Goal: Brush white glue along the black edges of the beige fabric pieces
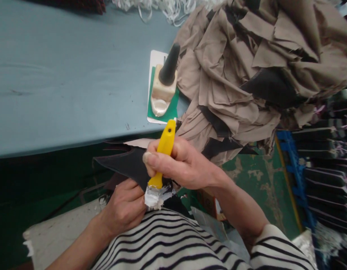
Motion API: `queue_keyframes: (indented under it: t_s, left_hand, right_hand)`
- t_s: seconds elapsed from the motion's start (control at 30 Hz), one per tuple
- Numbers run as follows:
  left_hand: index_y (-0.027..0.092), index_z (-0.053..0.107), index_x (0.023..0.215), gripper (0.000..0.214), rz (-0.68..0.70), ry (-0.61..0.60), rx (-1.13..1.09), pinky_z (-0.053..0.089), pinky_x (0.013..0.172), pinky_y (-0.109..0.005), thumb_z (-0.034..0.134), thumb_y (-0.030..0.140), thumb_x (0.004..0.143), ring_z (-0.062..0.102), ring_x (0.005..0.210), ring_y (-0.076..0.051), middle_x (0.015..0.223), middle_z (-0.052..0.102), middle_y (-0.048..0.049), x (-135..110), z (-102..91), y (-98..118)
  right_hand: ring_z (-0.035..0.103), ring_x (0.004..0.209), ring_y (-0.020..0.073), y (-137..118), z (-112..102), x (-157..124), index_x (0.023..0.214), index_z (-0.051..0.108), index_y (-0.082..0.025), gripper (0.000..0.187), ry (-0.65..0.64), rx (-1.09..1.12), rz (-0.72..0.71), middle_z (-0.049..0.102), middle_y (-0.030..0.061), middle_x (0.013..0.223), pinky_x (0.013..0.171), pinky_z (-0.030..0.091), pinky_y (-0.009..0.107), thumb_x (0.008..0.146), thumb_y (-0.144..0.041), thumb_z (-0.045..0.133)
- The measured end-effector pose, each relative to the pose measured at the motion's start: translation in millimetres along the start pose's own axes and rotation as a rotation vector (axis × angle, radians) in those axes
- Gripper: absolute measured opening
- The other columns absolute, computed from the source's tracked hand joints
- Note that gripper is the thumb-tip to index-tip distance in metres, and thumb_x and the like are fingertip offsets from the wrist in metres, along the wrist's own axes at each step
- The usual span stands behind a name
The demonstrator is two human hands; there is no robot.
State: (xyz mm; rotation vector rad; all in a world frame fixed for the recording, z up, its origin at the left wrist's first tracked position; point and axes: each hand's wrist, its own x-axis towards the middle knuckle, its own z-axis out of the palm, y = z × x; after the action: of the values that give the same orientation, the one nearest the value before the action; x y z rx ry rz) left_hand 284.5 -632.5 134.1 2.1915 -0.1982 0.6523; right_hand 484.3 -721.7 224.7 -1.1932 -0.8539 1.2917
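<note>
My right hand [181,161] is wrapped round the yellow handle of a paintbrush [165,144]. The brush points down toward my body, its lower end caked with white paste. Below and to the left, my left hand [125,206] is closed on a dark fabric piece [125,163] close to my striped shirt. The fabric spreads out above that hand, under the table's edge. The brush's tip is right beside my left knuckles; whether it touches the cloth is hidden.
On the blue-grey table [72,82] stands a cream block with a black cone [170,65], resting on a green and white card [173,108]. A large heap of brown fabric [226,67] hangs over the edge. Dark bundles [325,176] are stacked beside a blue pallet [295,172].
</note>
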Motion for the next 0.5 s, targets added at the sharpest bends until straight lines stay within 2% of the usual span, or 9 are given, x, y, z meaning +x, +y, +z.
queue_keyframes:
  t_s: [0.1, 0.27, 0.4, 0.5]
  left_hand:
    - [0.021, 0.058, 0.077, 0.027, 0.005, 0.029, 0.035, 0.036, 0.058, -0.034, 0.048, -0.003, 0.084, 0.051, 0.066, -0.021, 0.069, 0.063, -0.0050, -1.3, -1.8, 1.3]
    - [0.024, 0.049, 0.070, 0.030, -0.005, 0.075, 0.065, 0.027, 0.056, -0.036, 0.049, -0.007, 0.070, 0.044, 0.060, -0.020, 0.061, 0.054, -0.0010, -4.0, -2.8, 4.0]
    - [0.024, 0.051, 0.073, 0.031, -0.006, 0.056, 0.083, 0.028, 0.056, -0.036, 0.048, -0.006, 0.075, 0.047, 0.058, -0.021, 0.059, 0.054, 0.0002, -6.5, -2.0, 6.4]
    - [0.024, 0.056, 0.080, 0.030, -0.020, 0.037, 0.101, 0.032, 0.058, -0.036, 0.048, -0.004, 0.083, 0.049, 0.058, -0.021, 0.061, 0.057, -0.0003, -8.3, -2.3, 8.6]
  right_hand:
    - [0.044, 0.056, 0.0072, 9.9, 9.5, -0.3, 0.074, 0.061, -0.019, 0.044, 0.136, 0.062, -0.005, 0.043, -0.0074, 0.058, 0.050, 0.037, 0.020, 0.099, -0.055, 0.069]
    - [0.032, 0.046, 0.0059, 24.7, 21.3, -6.2, 0.076, 0.058, -0.020, 0.051, 0.317, 0.156, 0.045, 0.034, -0.0093, 0.056, 0.042, 0.025, 0.021, 0.099, -0.065, 0.064]
    - [0.023, 0.040, 0.0052, 29.6, 23.0, -17.1, 0.076, 0.055, -0.021, 0.049, 0.433, 0.185, 0.090, 0.029, -0.0118, 0.051, 0.039, 0.019, 0.021, 0.095, -0.065, 0.068]
    - [0.020, 0.039, 0.0059, 29.8, 16.0, -31.4, 0.078, 0.053, -0.023, 0.046, 0.594, 0.164, 0.051, 0.025, -0.0128, 0.049, 0.039, 0.018, 0.021, 0.097, -0.062, 0.067]
